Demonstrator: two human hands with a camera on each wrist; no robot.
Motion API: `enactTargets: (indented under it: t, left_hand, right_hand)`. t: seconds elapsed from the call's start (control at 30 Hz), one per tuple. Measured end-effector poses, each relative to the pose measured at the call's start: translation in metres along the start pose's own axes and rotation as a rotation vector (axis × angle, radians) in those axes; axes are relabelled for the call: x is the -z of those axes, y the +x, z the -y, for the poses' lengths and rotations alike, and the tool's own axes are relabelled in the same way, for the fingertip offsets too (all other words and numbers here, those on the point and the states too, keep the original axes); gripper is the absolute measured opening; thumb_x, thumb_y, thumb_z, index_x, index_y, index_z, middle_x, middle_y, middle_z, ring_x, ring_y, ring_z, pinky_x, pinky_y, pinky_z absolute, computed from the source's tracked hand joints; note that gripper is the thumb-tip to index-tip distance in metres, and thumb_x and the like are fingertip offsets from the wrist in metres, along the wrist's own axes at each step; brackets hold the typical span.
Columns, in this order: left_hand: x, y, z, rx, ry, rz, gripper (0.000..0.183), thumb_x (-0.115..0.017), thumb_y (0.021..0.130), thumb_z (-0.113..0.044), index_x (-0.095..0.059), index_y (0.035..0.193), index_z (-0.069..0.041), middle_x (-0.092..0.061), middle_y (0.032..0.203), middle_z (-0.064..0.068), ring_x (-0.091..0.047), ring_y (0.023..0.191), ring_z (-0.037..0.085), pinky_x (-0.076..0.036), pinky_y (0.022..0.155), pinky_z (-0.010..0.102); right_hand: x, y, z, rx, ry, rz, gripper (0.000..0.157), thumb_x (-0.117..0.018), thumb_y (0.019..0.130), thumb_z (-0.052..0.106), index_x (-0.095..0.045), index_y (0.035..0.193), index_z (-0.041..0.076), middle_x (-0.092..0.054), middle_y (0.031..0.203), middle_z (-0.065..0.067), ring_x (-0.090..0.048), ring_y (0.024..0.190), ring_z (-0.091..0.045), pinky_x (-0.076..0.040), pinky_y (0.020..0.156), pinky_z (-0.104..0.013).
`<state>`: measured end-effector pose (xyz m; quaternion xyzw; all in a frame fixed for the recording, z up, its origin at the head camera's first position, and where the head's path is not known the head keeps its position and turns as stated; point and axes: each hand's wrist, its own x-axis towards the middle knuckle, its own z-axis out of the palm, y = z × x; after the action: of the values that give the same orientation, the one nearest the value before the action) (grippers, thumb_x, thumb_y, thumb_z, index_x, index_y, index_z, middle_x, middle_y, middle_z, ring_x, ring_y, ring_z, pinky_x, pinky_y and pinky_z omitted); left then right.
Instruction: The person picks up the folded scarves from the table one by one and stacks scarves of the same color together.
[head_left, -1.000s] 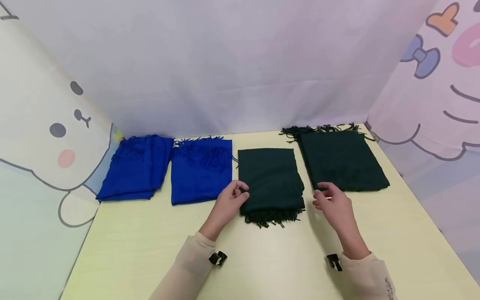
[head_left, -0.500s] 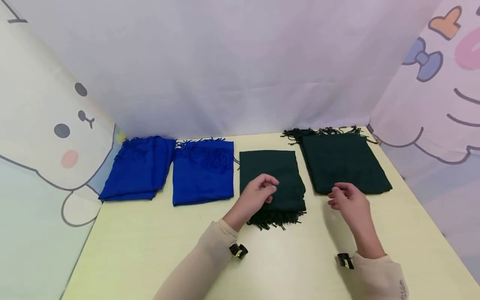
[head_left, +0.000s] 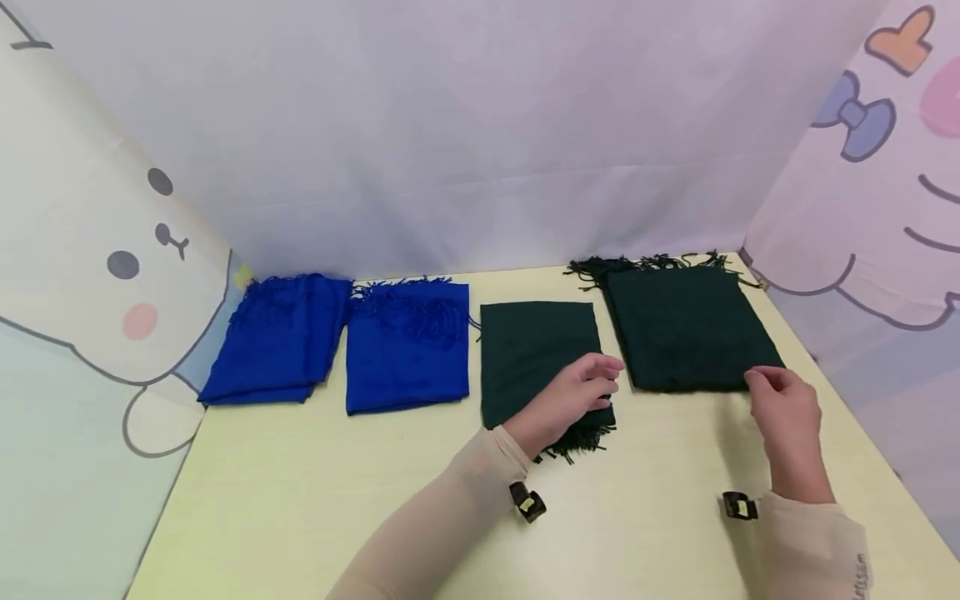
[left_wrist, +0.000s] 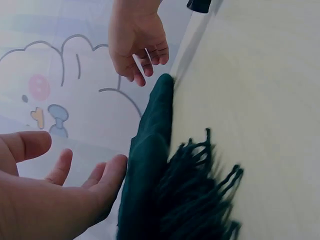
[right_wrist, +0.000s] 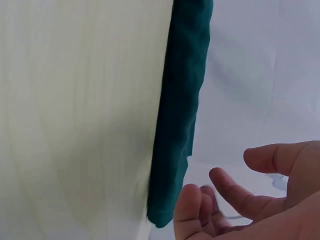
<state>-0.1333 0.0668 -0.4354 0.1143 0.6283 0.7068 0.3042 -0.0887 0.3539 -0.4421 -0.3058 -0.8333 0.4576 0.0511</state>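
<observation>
Over the right side of a folded dark green fringed scarf (head_left: 532,342) hangs my left hand (head_left: 573,396), fingers loosely bent and holding nothing. Its fringe (left_wrist: 200,190) points toward me. The left wrist view shows the thumb well apart from the fingers. My right hand (head_left: 787,412) is at the front right corner of a second folded dark green scarf (head_left: 690,329), whose fringe lies at the back. In the right wrist view, its thumb and fingers (right_wrist: 245,200) are spread beside that scarf's edge, with no cloth between them; whether they touch it I cannot tell.
Two folded blue fringed scarves, one at the far left (head_left: 270,342) and one beside it (head_left: 408,358), lie in the same row on the pale yellow table (head_left: 300,483). A white curtain (head_left: 465,133) stands behind, with cartoon-printed panels (head_left: 82,250) on both sides.
Both hands have moved to the right: the left from the near green scarf's left edge to its right side, the right along the other scarf's front edge to its right corner. The scarves stay put.
</observation>
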Motion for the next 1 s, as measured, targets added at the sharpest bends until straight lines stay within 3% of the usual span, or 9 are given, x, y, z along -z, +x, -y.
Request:
enactTargets:
  t: [0.13, 0.27, 0.37, 0.47, 0.53, 0.57, 0.7, 0.8, 1.0]
  left_hand:
    - [-0.007, 0.010, 0.008, 0.055, -0.094, -0.025, 0.027, -0.054, 0.093, -0.014, -0.054, 0.119, -0.021, -0.051, 0.103, -0.002, -0.052, 0.099, 0.018, -0.044, 0.097, 0.040]
    - [-0.011, 0.019, 0.014, 0.090, -0.237, -0.048, 0.035, -0.053, 0.091, -0.011, -0.049, 0.126, -0.018, -0.049, 0.099, 0.005, -0.052, 0.107, 0.029, -0.042, 0.098, 0.041]
    - [-0.012, 0.023, 0.014, 0.100, -0.357, -0.083, 0.044, -0.053, 0.091, -0.009, -0.042, 0.134, -0.016, -0.048, 0.113, 0.013, -0.049, 0.119, 0.035, -0.041, 0.100, 0.045]
    - [-0.012, 0.028, 0.014, 0.116, -0.464, -0.123, 0.052, -0.053, 0.090, -0.007, -0.037, 0.138, -0.016, -0.042, 0.129, 0.021, -0.043, 0.126, 0.038, -0.039, 0.101, 0.049]
    - [-0.012, 0.032, 0.015, 0.125, -0.507, -0.140, 0.055, -0.053, 0.088, -0.006, -0.035, 0.140, -0.015, -0.039, 0.133, 0.023, -0.041, 0.127, 0.041, -0.038, 0.101, 0.050]
    - [-0.012, 0.033, 0.015, 0.128, -0.524, -0.143, 0.057, -0.053, 0.087, -0.005, -0.034, 0.140, -0.013, -0.037, 0.134, 0.024, -0.040, 0.128, 0.042, -0.037, 0.102, 0.050]
    - [-0.013, 0.039, 0.016, 0.132, -0.563, -0.148, 0.059, -0.052, 0.085, -0.003, -0.035, 0.141, -0.008, -0.037, 0.129, 0.024, -0.037, 0.128, 0.045, -0.035, 0.104, 0.051]
    - [-0.015, 0.043, 0.017, 0.137, -0.577, -0.143, 0.058, -0.051, 0.085, -0.002, -0.036, 0.140, -0.006, -0.037, 0.128, 0.025, -0.035, 0.129, 0.046, -0.032, 0.105, 0.051]
    - [-0.021, 0.049, 0.017, 0.161, -0.594, -0.151, 0.054, -0.051, 0.086, -0.001, -0.037, 0.138, -0.006, -0.038, 0.128, 0.028, -0.036, 0.128, 0.044, -0.032, 0.106, 0.051]
  right_hand:
    - [0.007, 0.009, -0.008, -0.104, 0.133, 0.030, 0.042, -0.049, 0.093, 0.042, -0.043, 0.122, 0.012, -0.018, 0.133, -0.015, -0.054, 0.068, -0.008, -0.049, 0.060, -0.017]
    - [0.011, 0.018, -0.014, -0.197, 0.358, 0.085, 0.056, -0.054, 0.093, 0.037, -0.027, 0.136, 0.013, -0.027, 0.126, -0.010, -0.055, 0.068, -0.011, -0.053, 0.063, -0.020]
    - [0.010, 0.024, -0.016, -0.224, 0.560, 0.128, 0.061, -0.058, 0.093, 0.029, -0.020, 0.140, 0.016, -0.029, 0.131, -0.006, -0.058, 0.071, -0.013, -0.055, 0.067, -0.024]
    - [0.011, 0.029, -0.017, -0.241, 0.713, 0.168, 0.065, -0.058, 0.093, 0.024, -0.016, 0.143, 0.019, -0.012, 0.149, -0.002, -0.061, 0.074, -0.016, -0.055, 0.071, -0.028]
    - [0.013, 0.032, -0.016, -0.265, 0.773, 0.187, 0.069, -0.058, 0.093, 0.024, -0.013, 0.145, 0.023, -0.006, 0.152, 0.002, -0.061, 0.076, -0.017, -0.055, 0.073, -0.030]
    - [0.014, 0.033, -0.016, -0.273, 0.797, 0.195, 0.071, -0.059, 0.093, 0.024, -0.012, 0.146, 0.024, -0.006, 0.151, 0.003, -0.060, 0.077, -0.018, -0.055, 0.073, -0.031]
    - [0.020, 0.037, -0.017, -0.285, 0.854, 0.221, 0.077, -0.060, 0.092, 0.021, -0.009, 0.149, 0.027, -0.028, 0.134, 0.000, -0.059, 0.075, -0.021, -0.056, 0.072, -0.033]
    - [0.021, 0.039, -0.020, -0.270, 0.886, 0.231, 0.071, -0.059, 0.092, 0.017, -0.014, 0.146, 0.027, -0.036, 0.112, 0.003, -0.058, 0.070, -0.023, -0.056, 0.069, -0.034]
    - [0.017, 0.039, -0.026, -0.226, 0.952, 0.230, 0.057, -0.061, 0.090, 0.009, -0.027, 0.135, 0.021, -0.043, 0.103, -0.004, -0.061, 0.065, -0.025, -0.056, 0.065, -0.035]
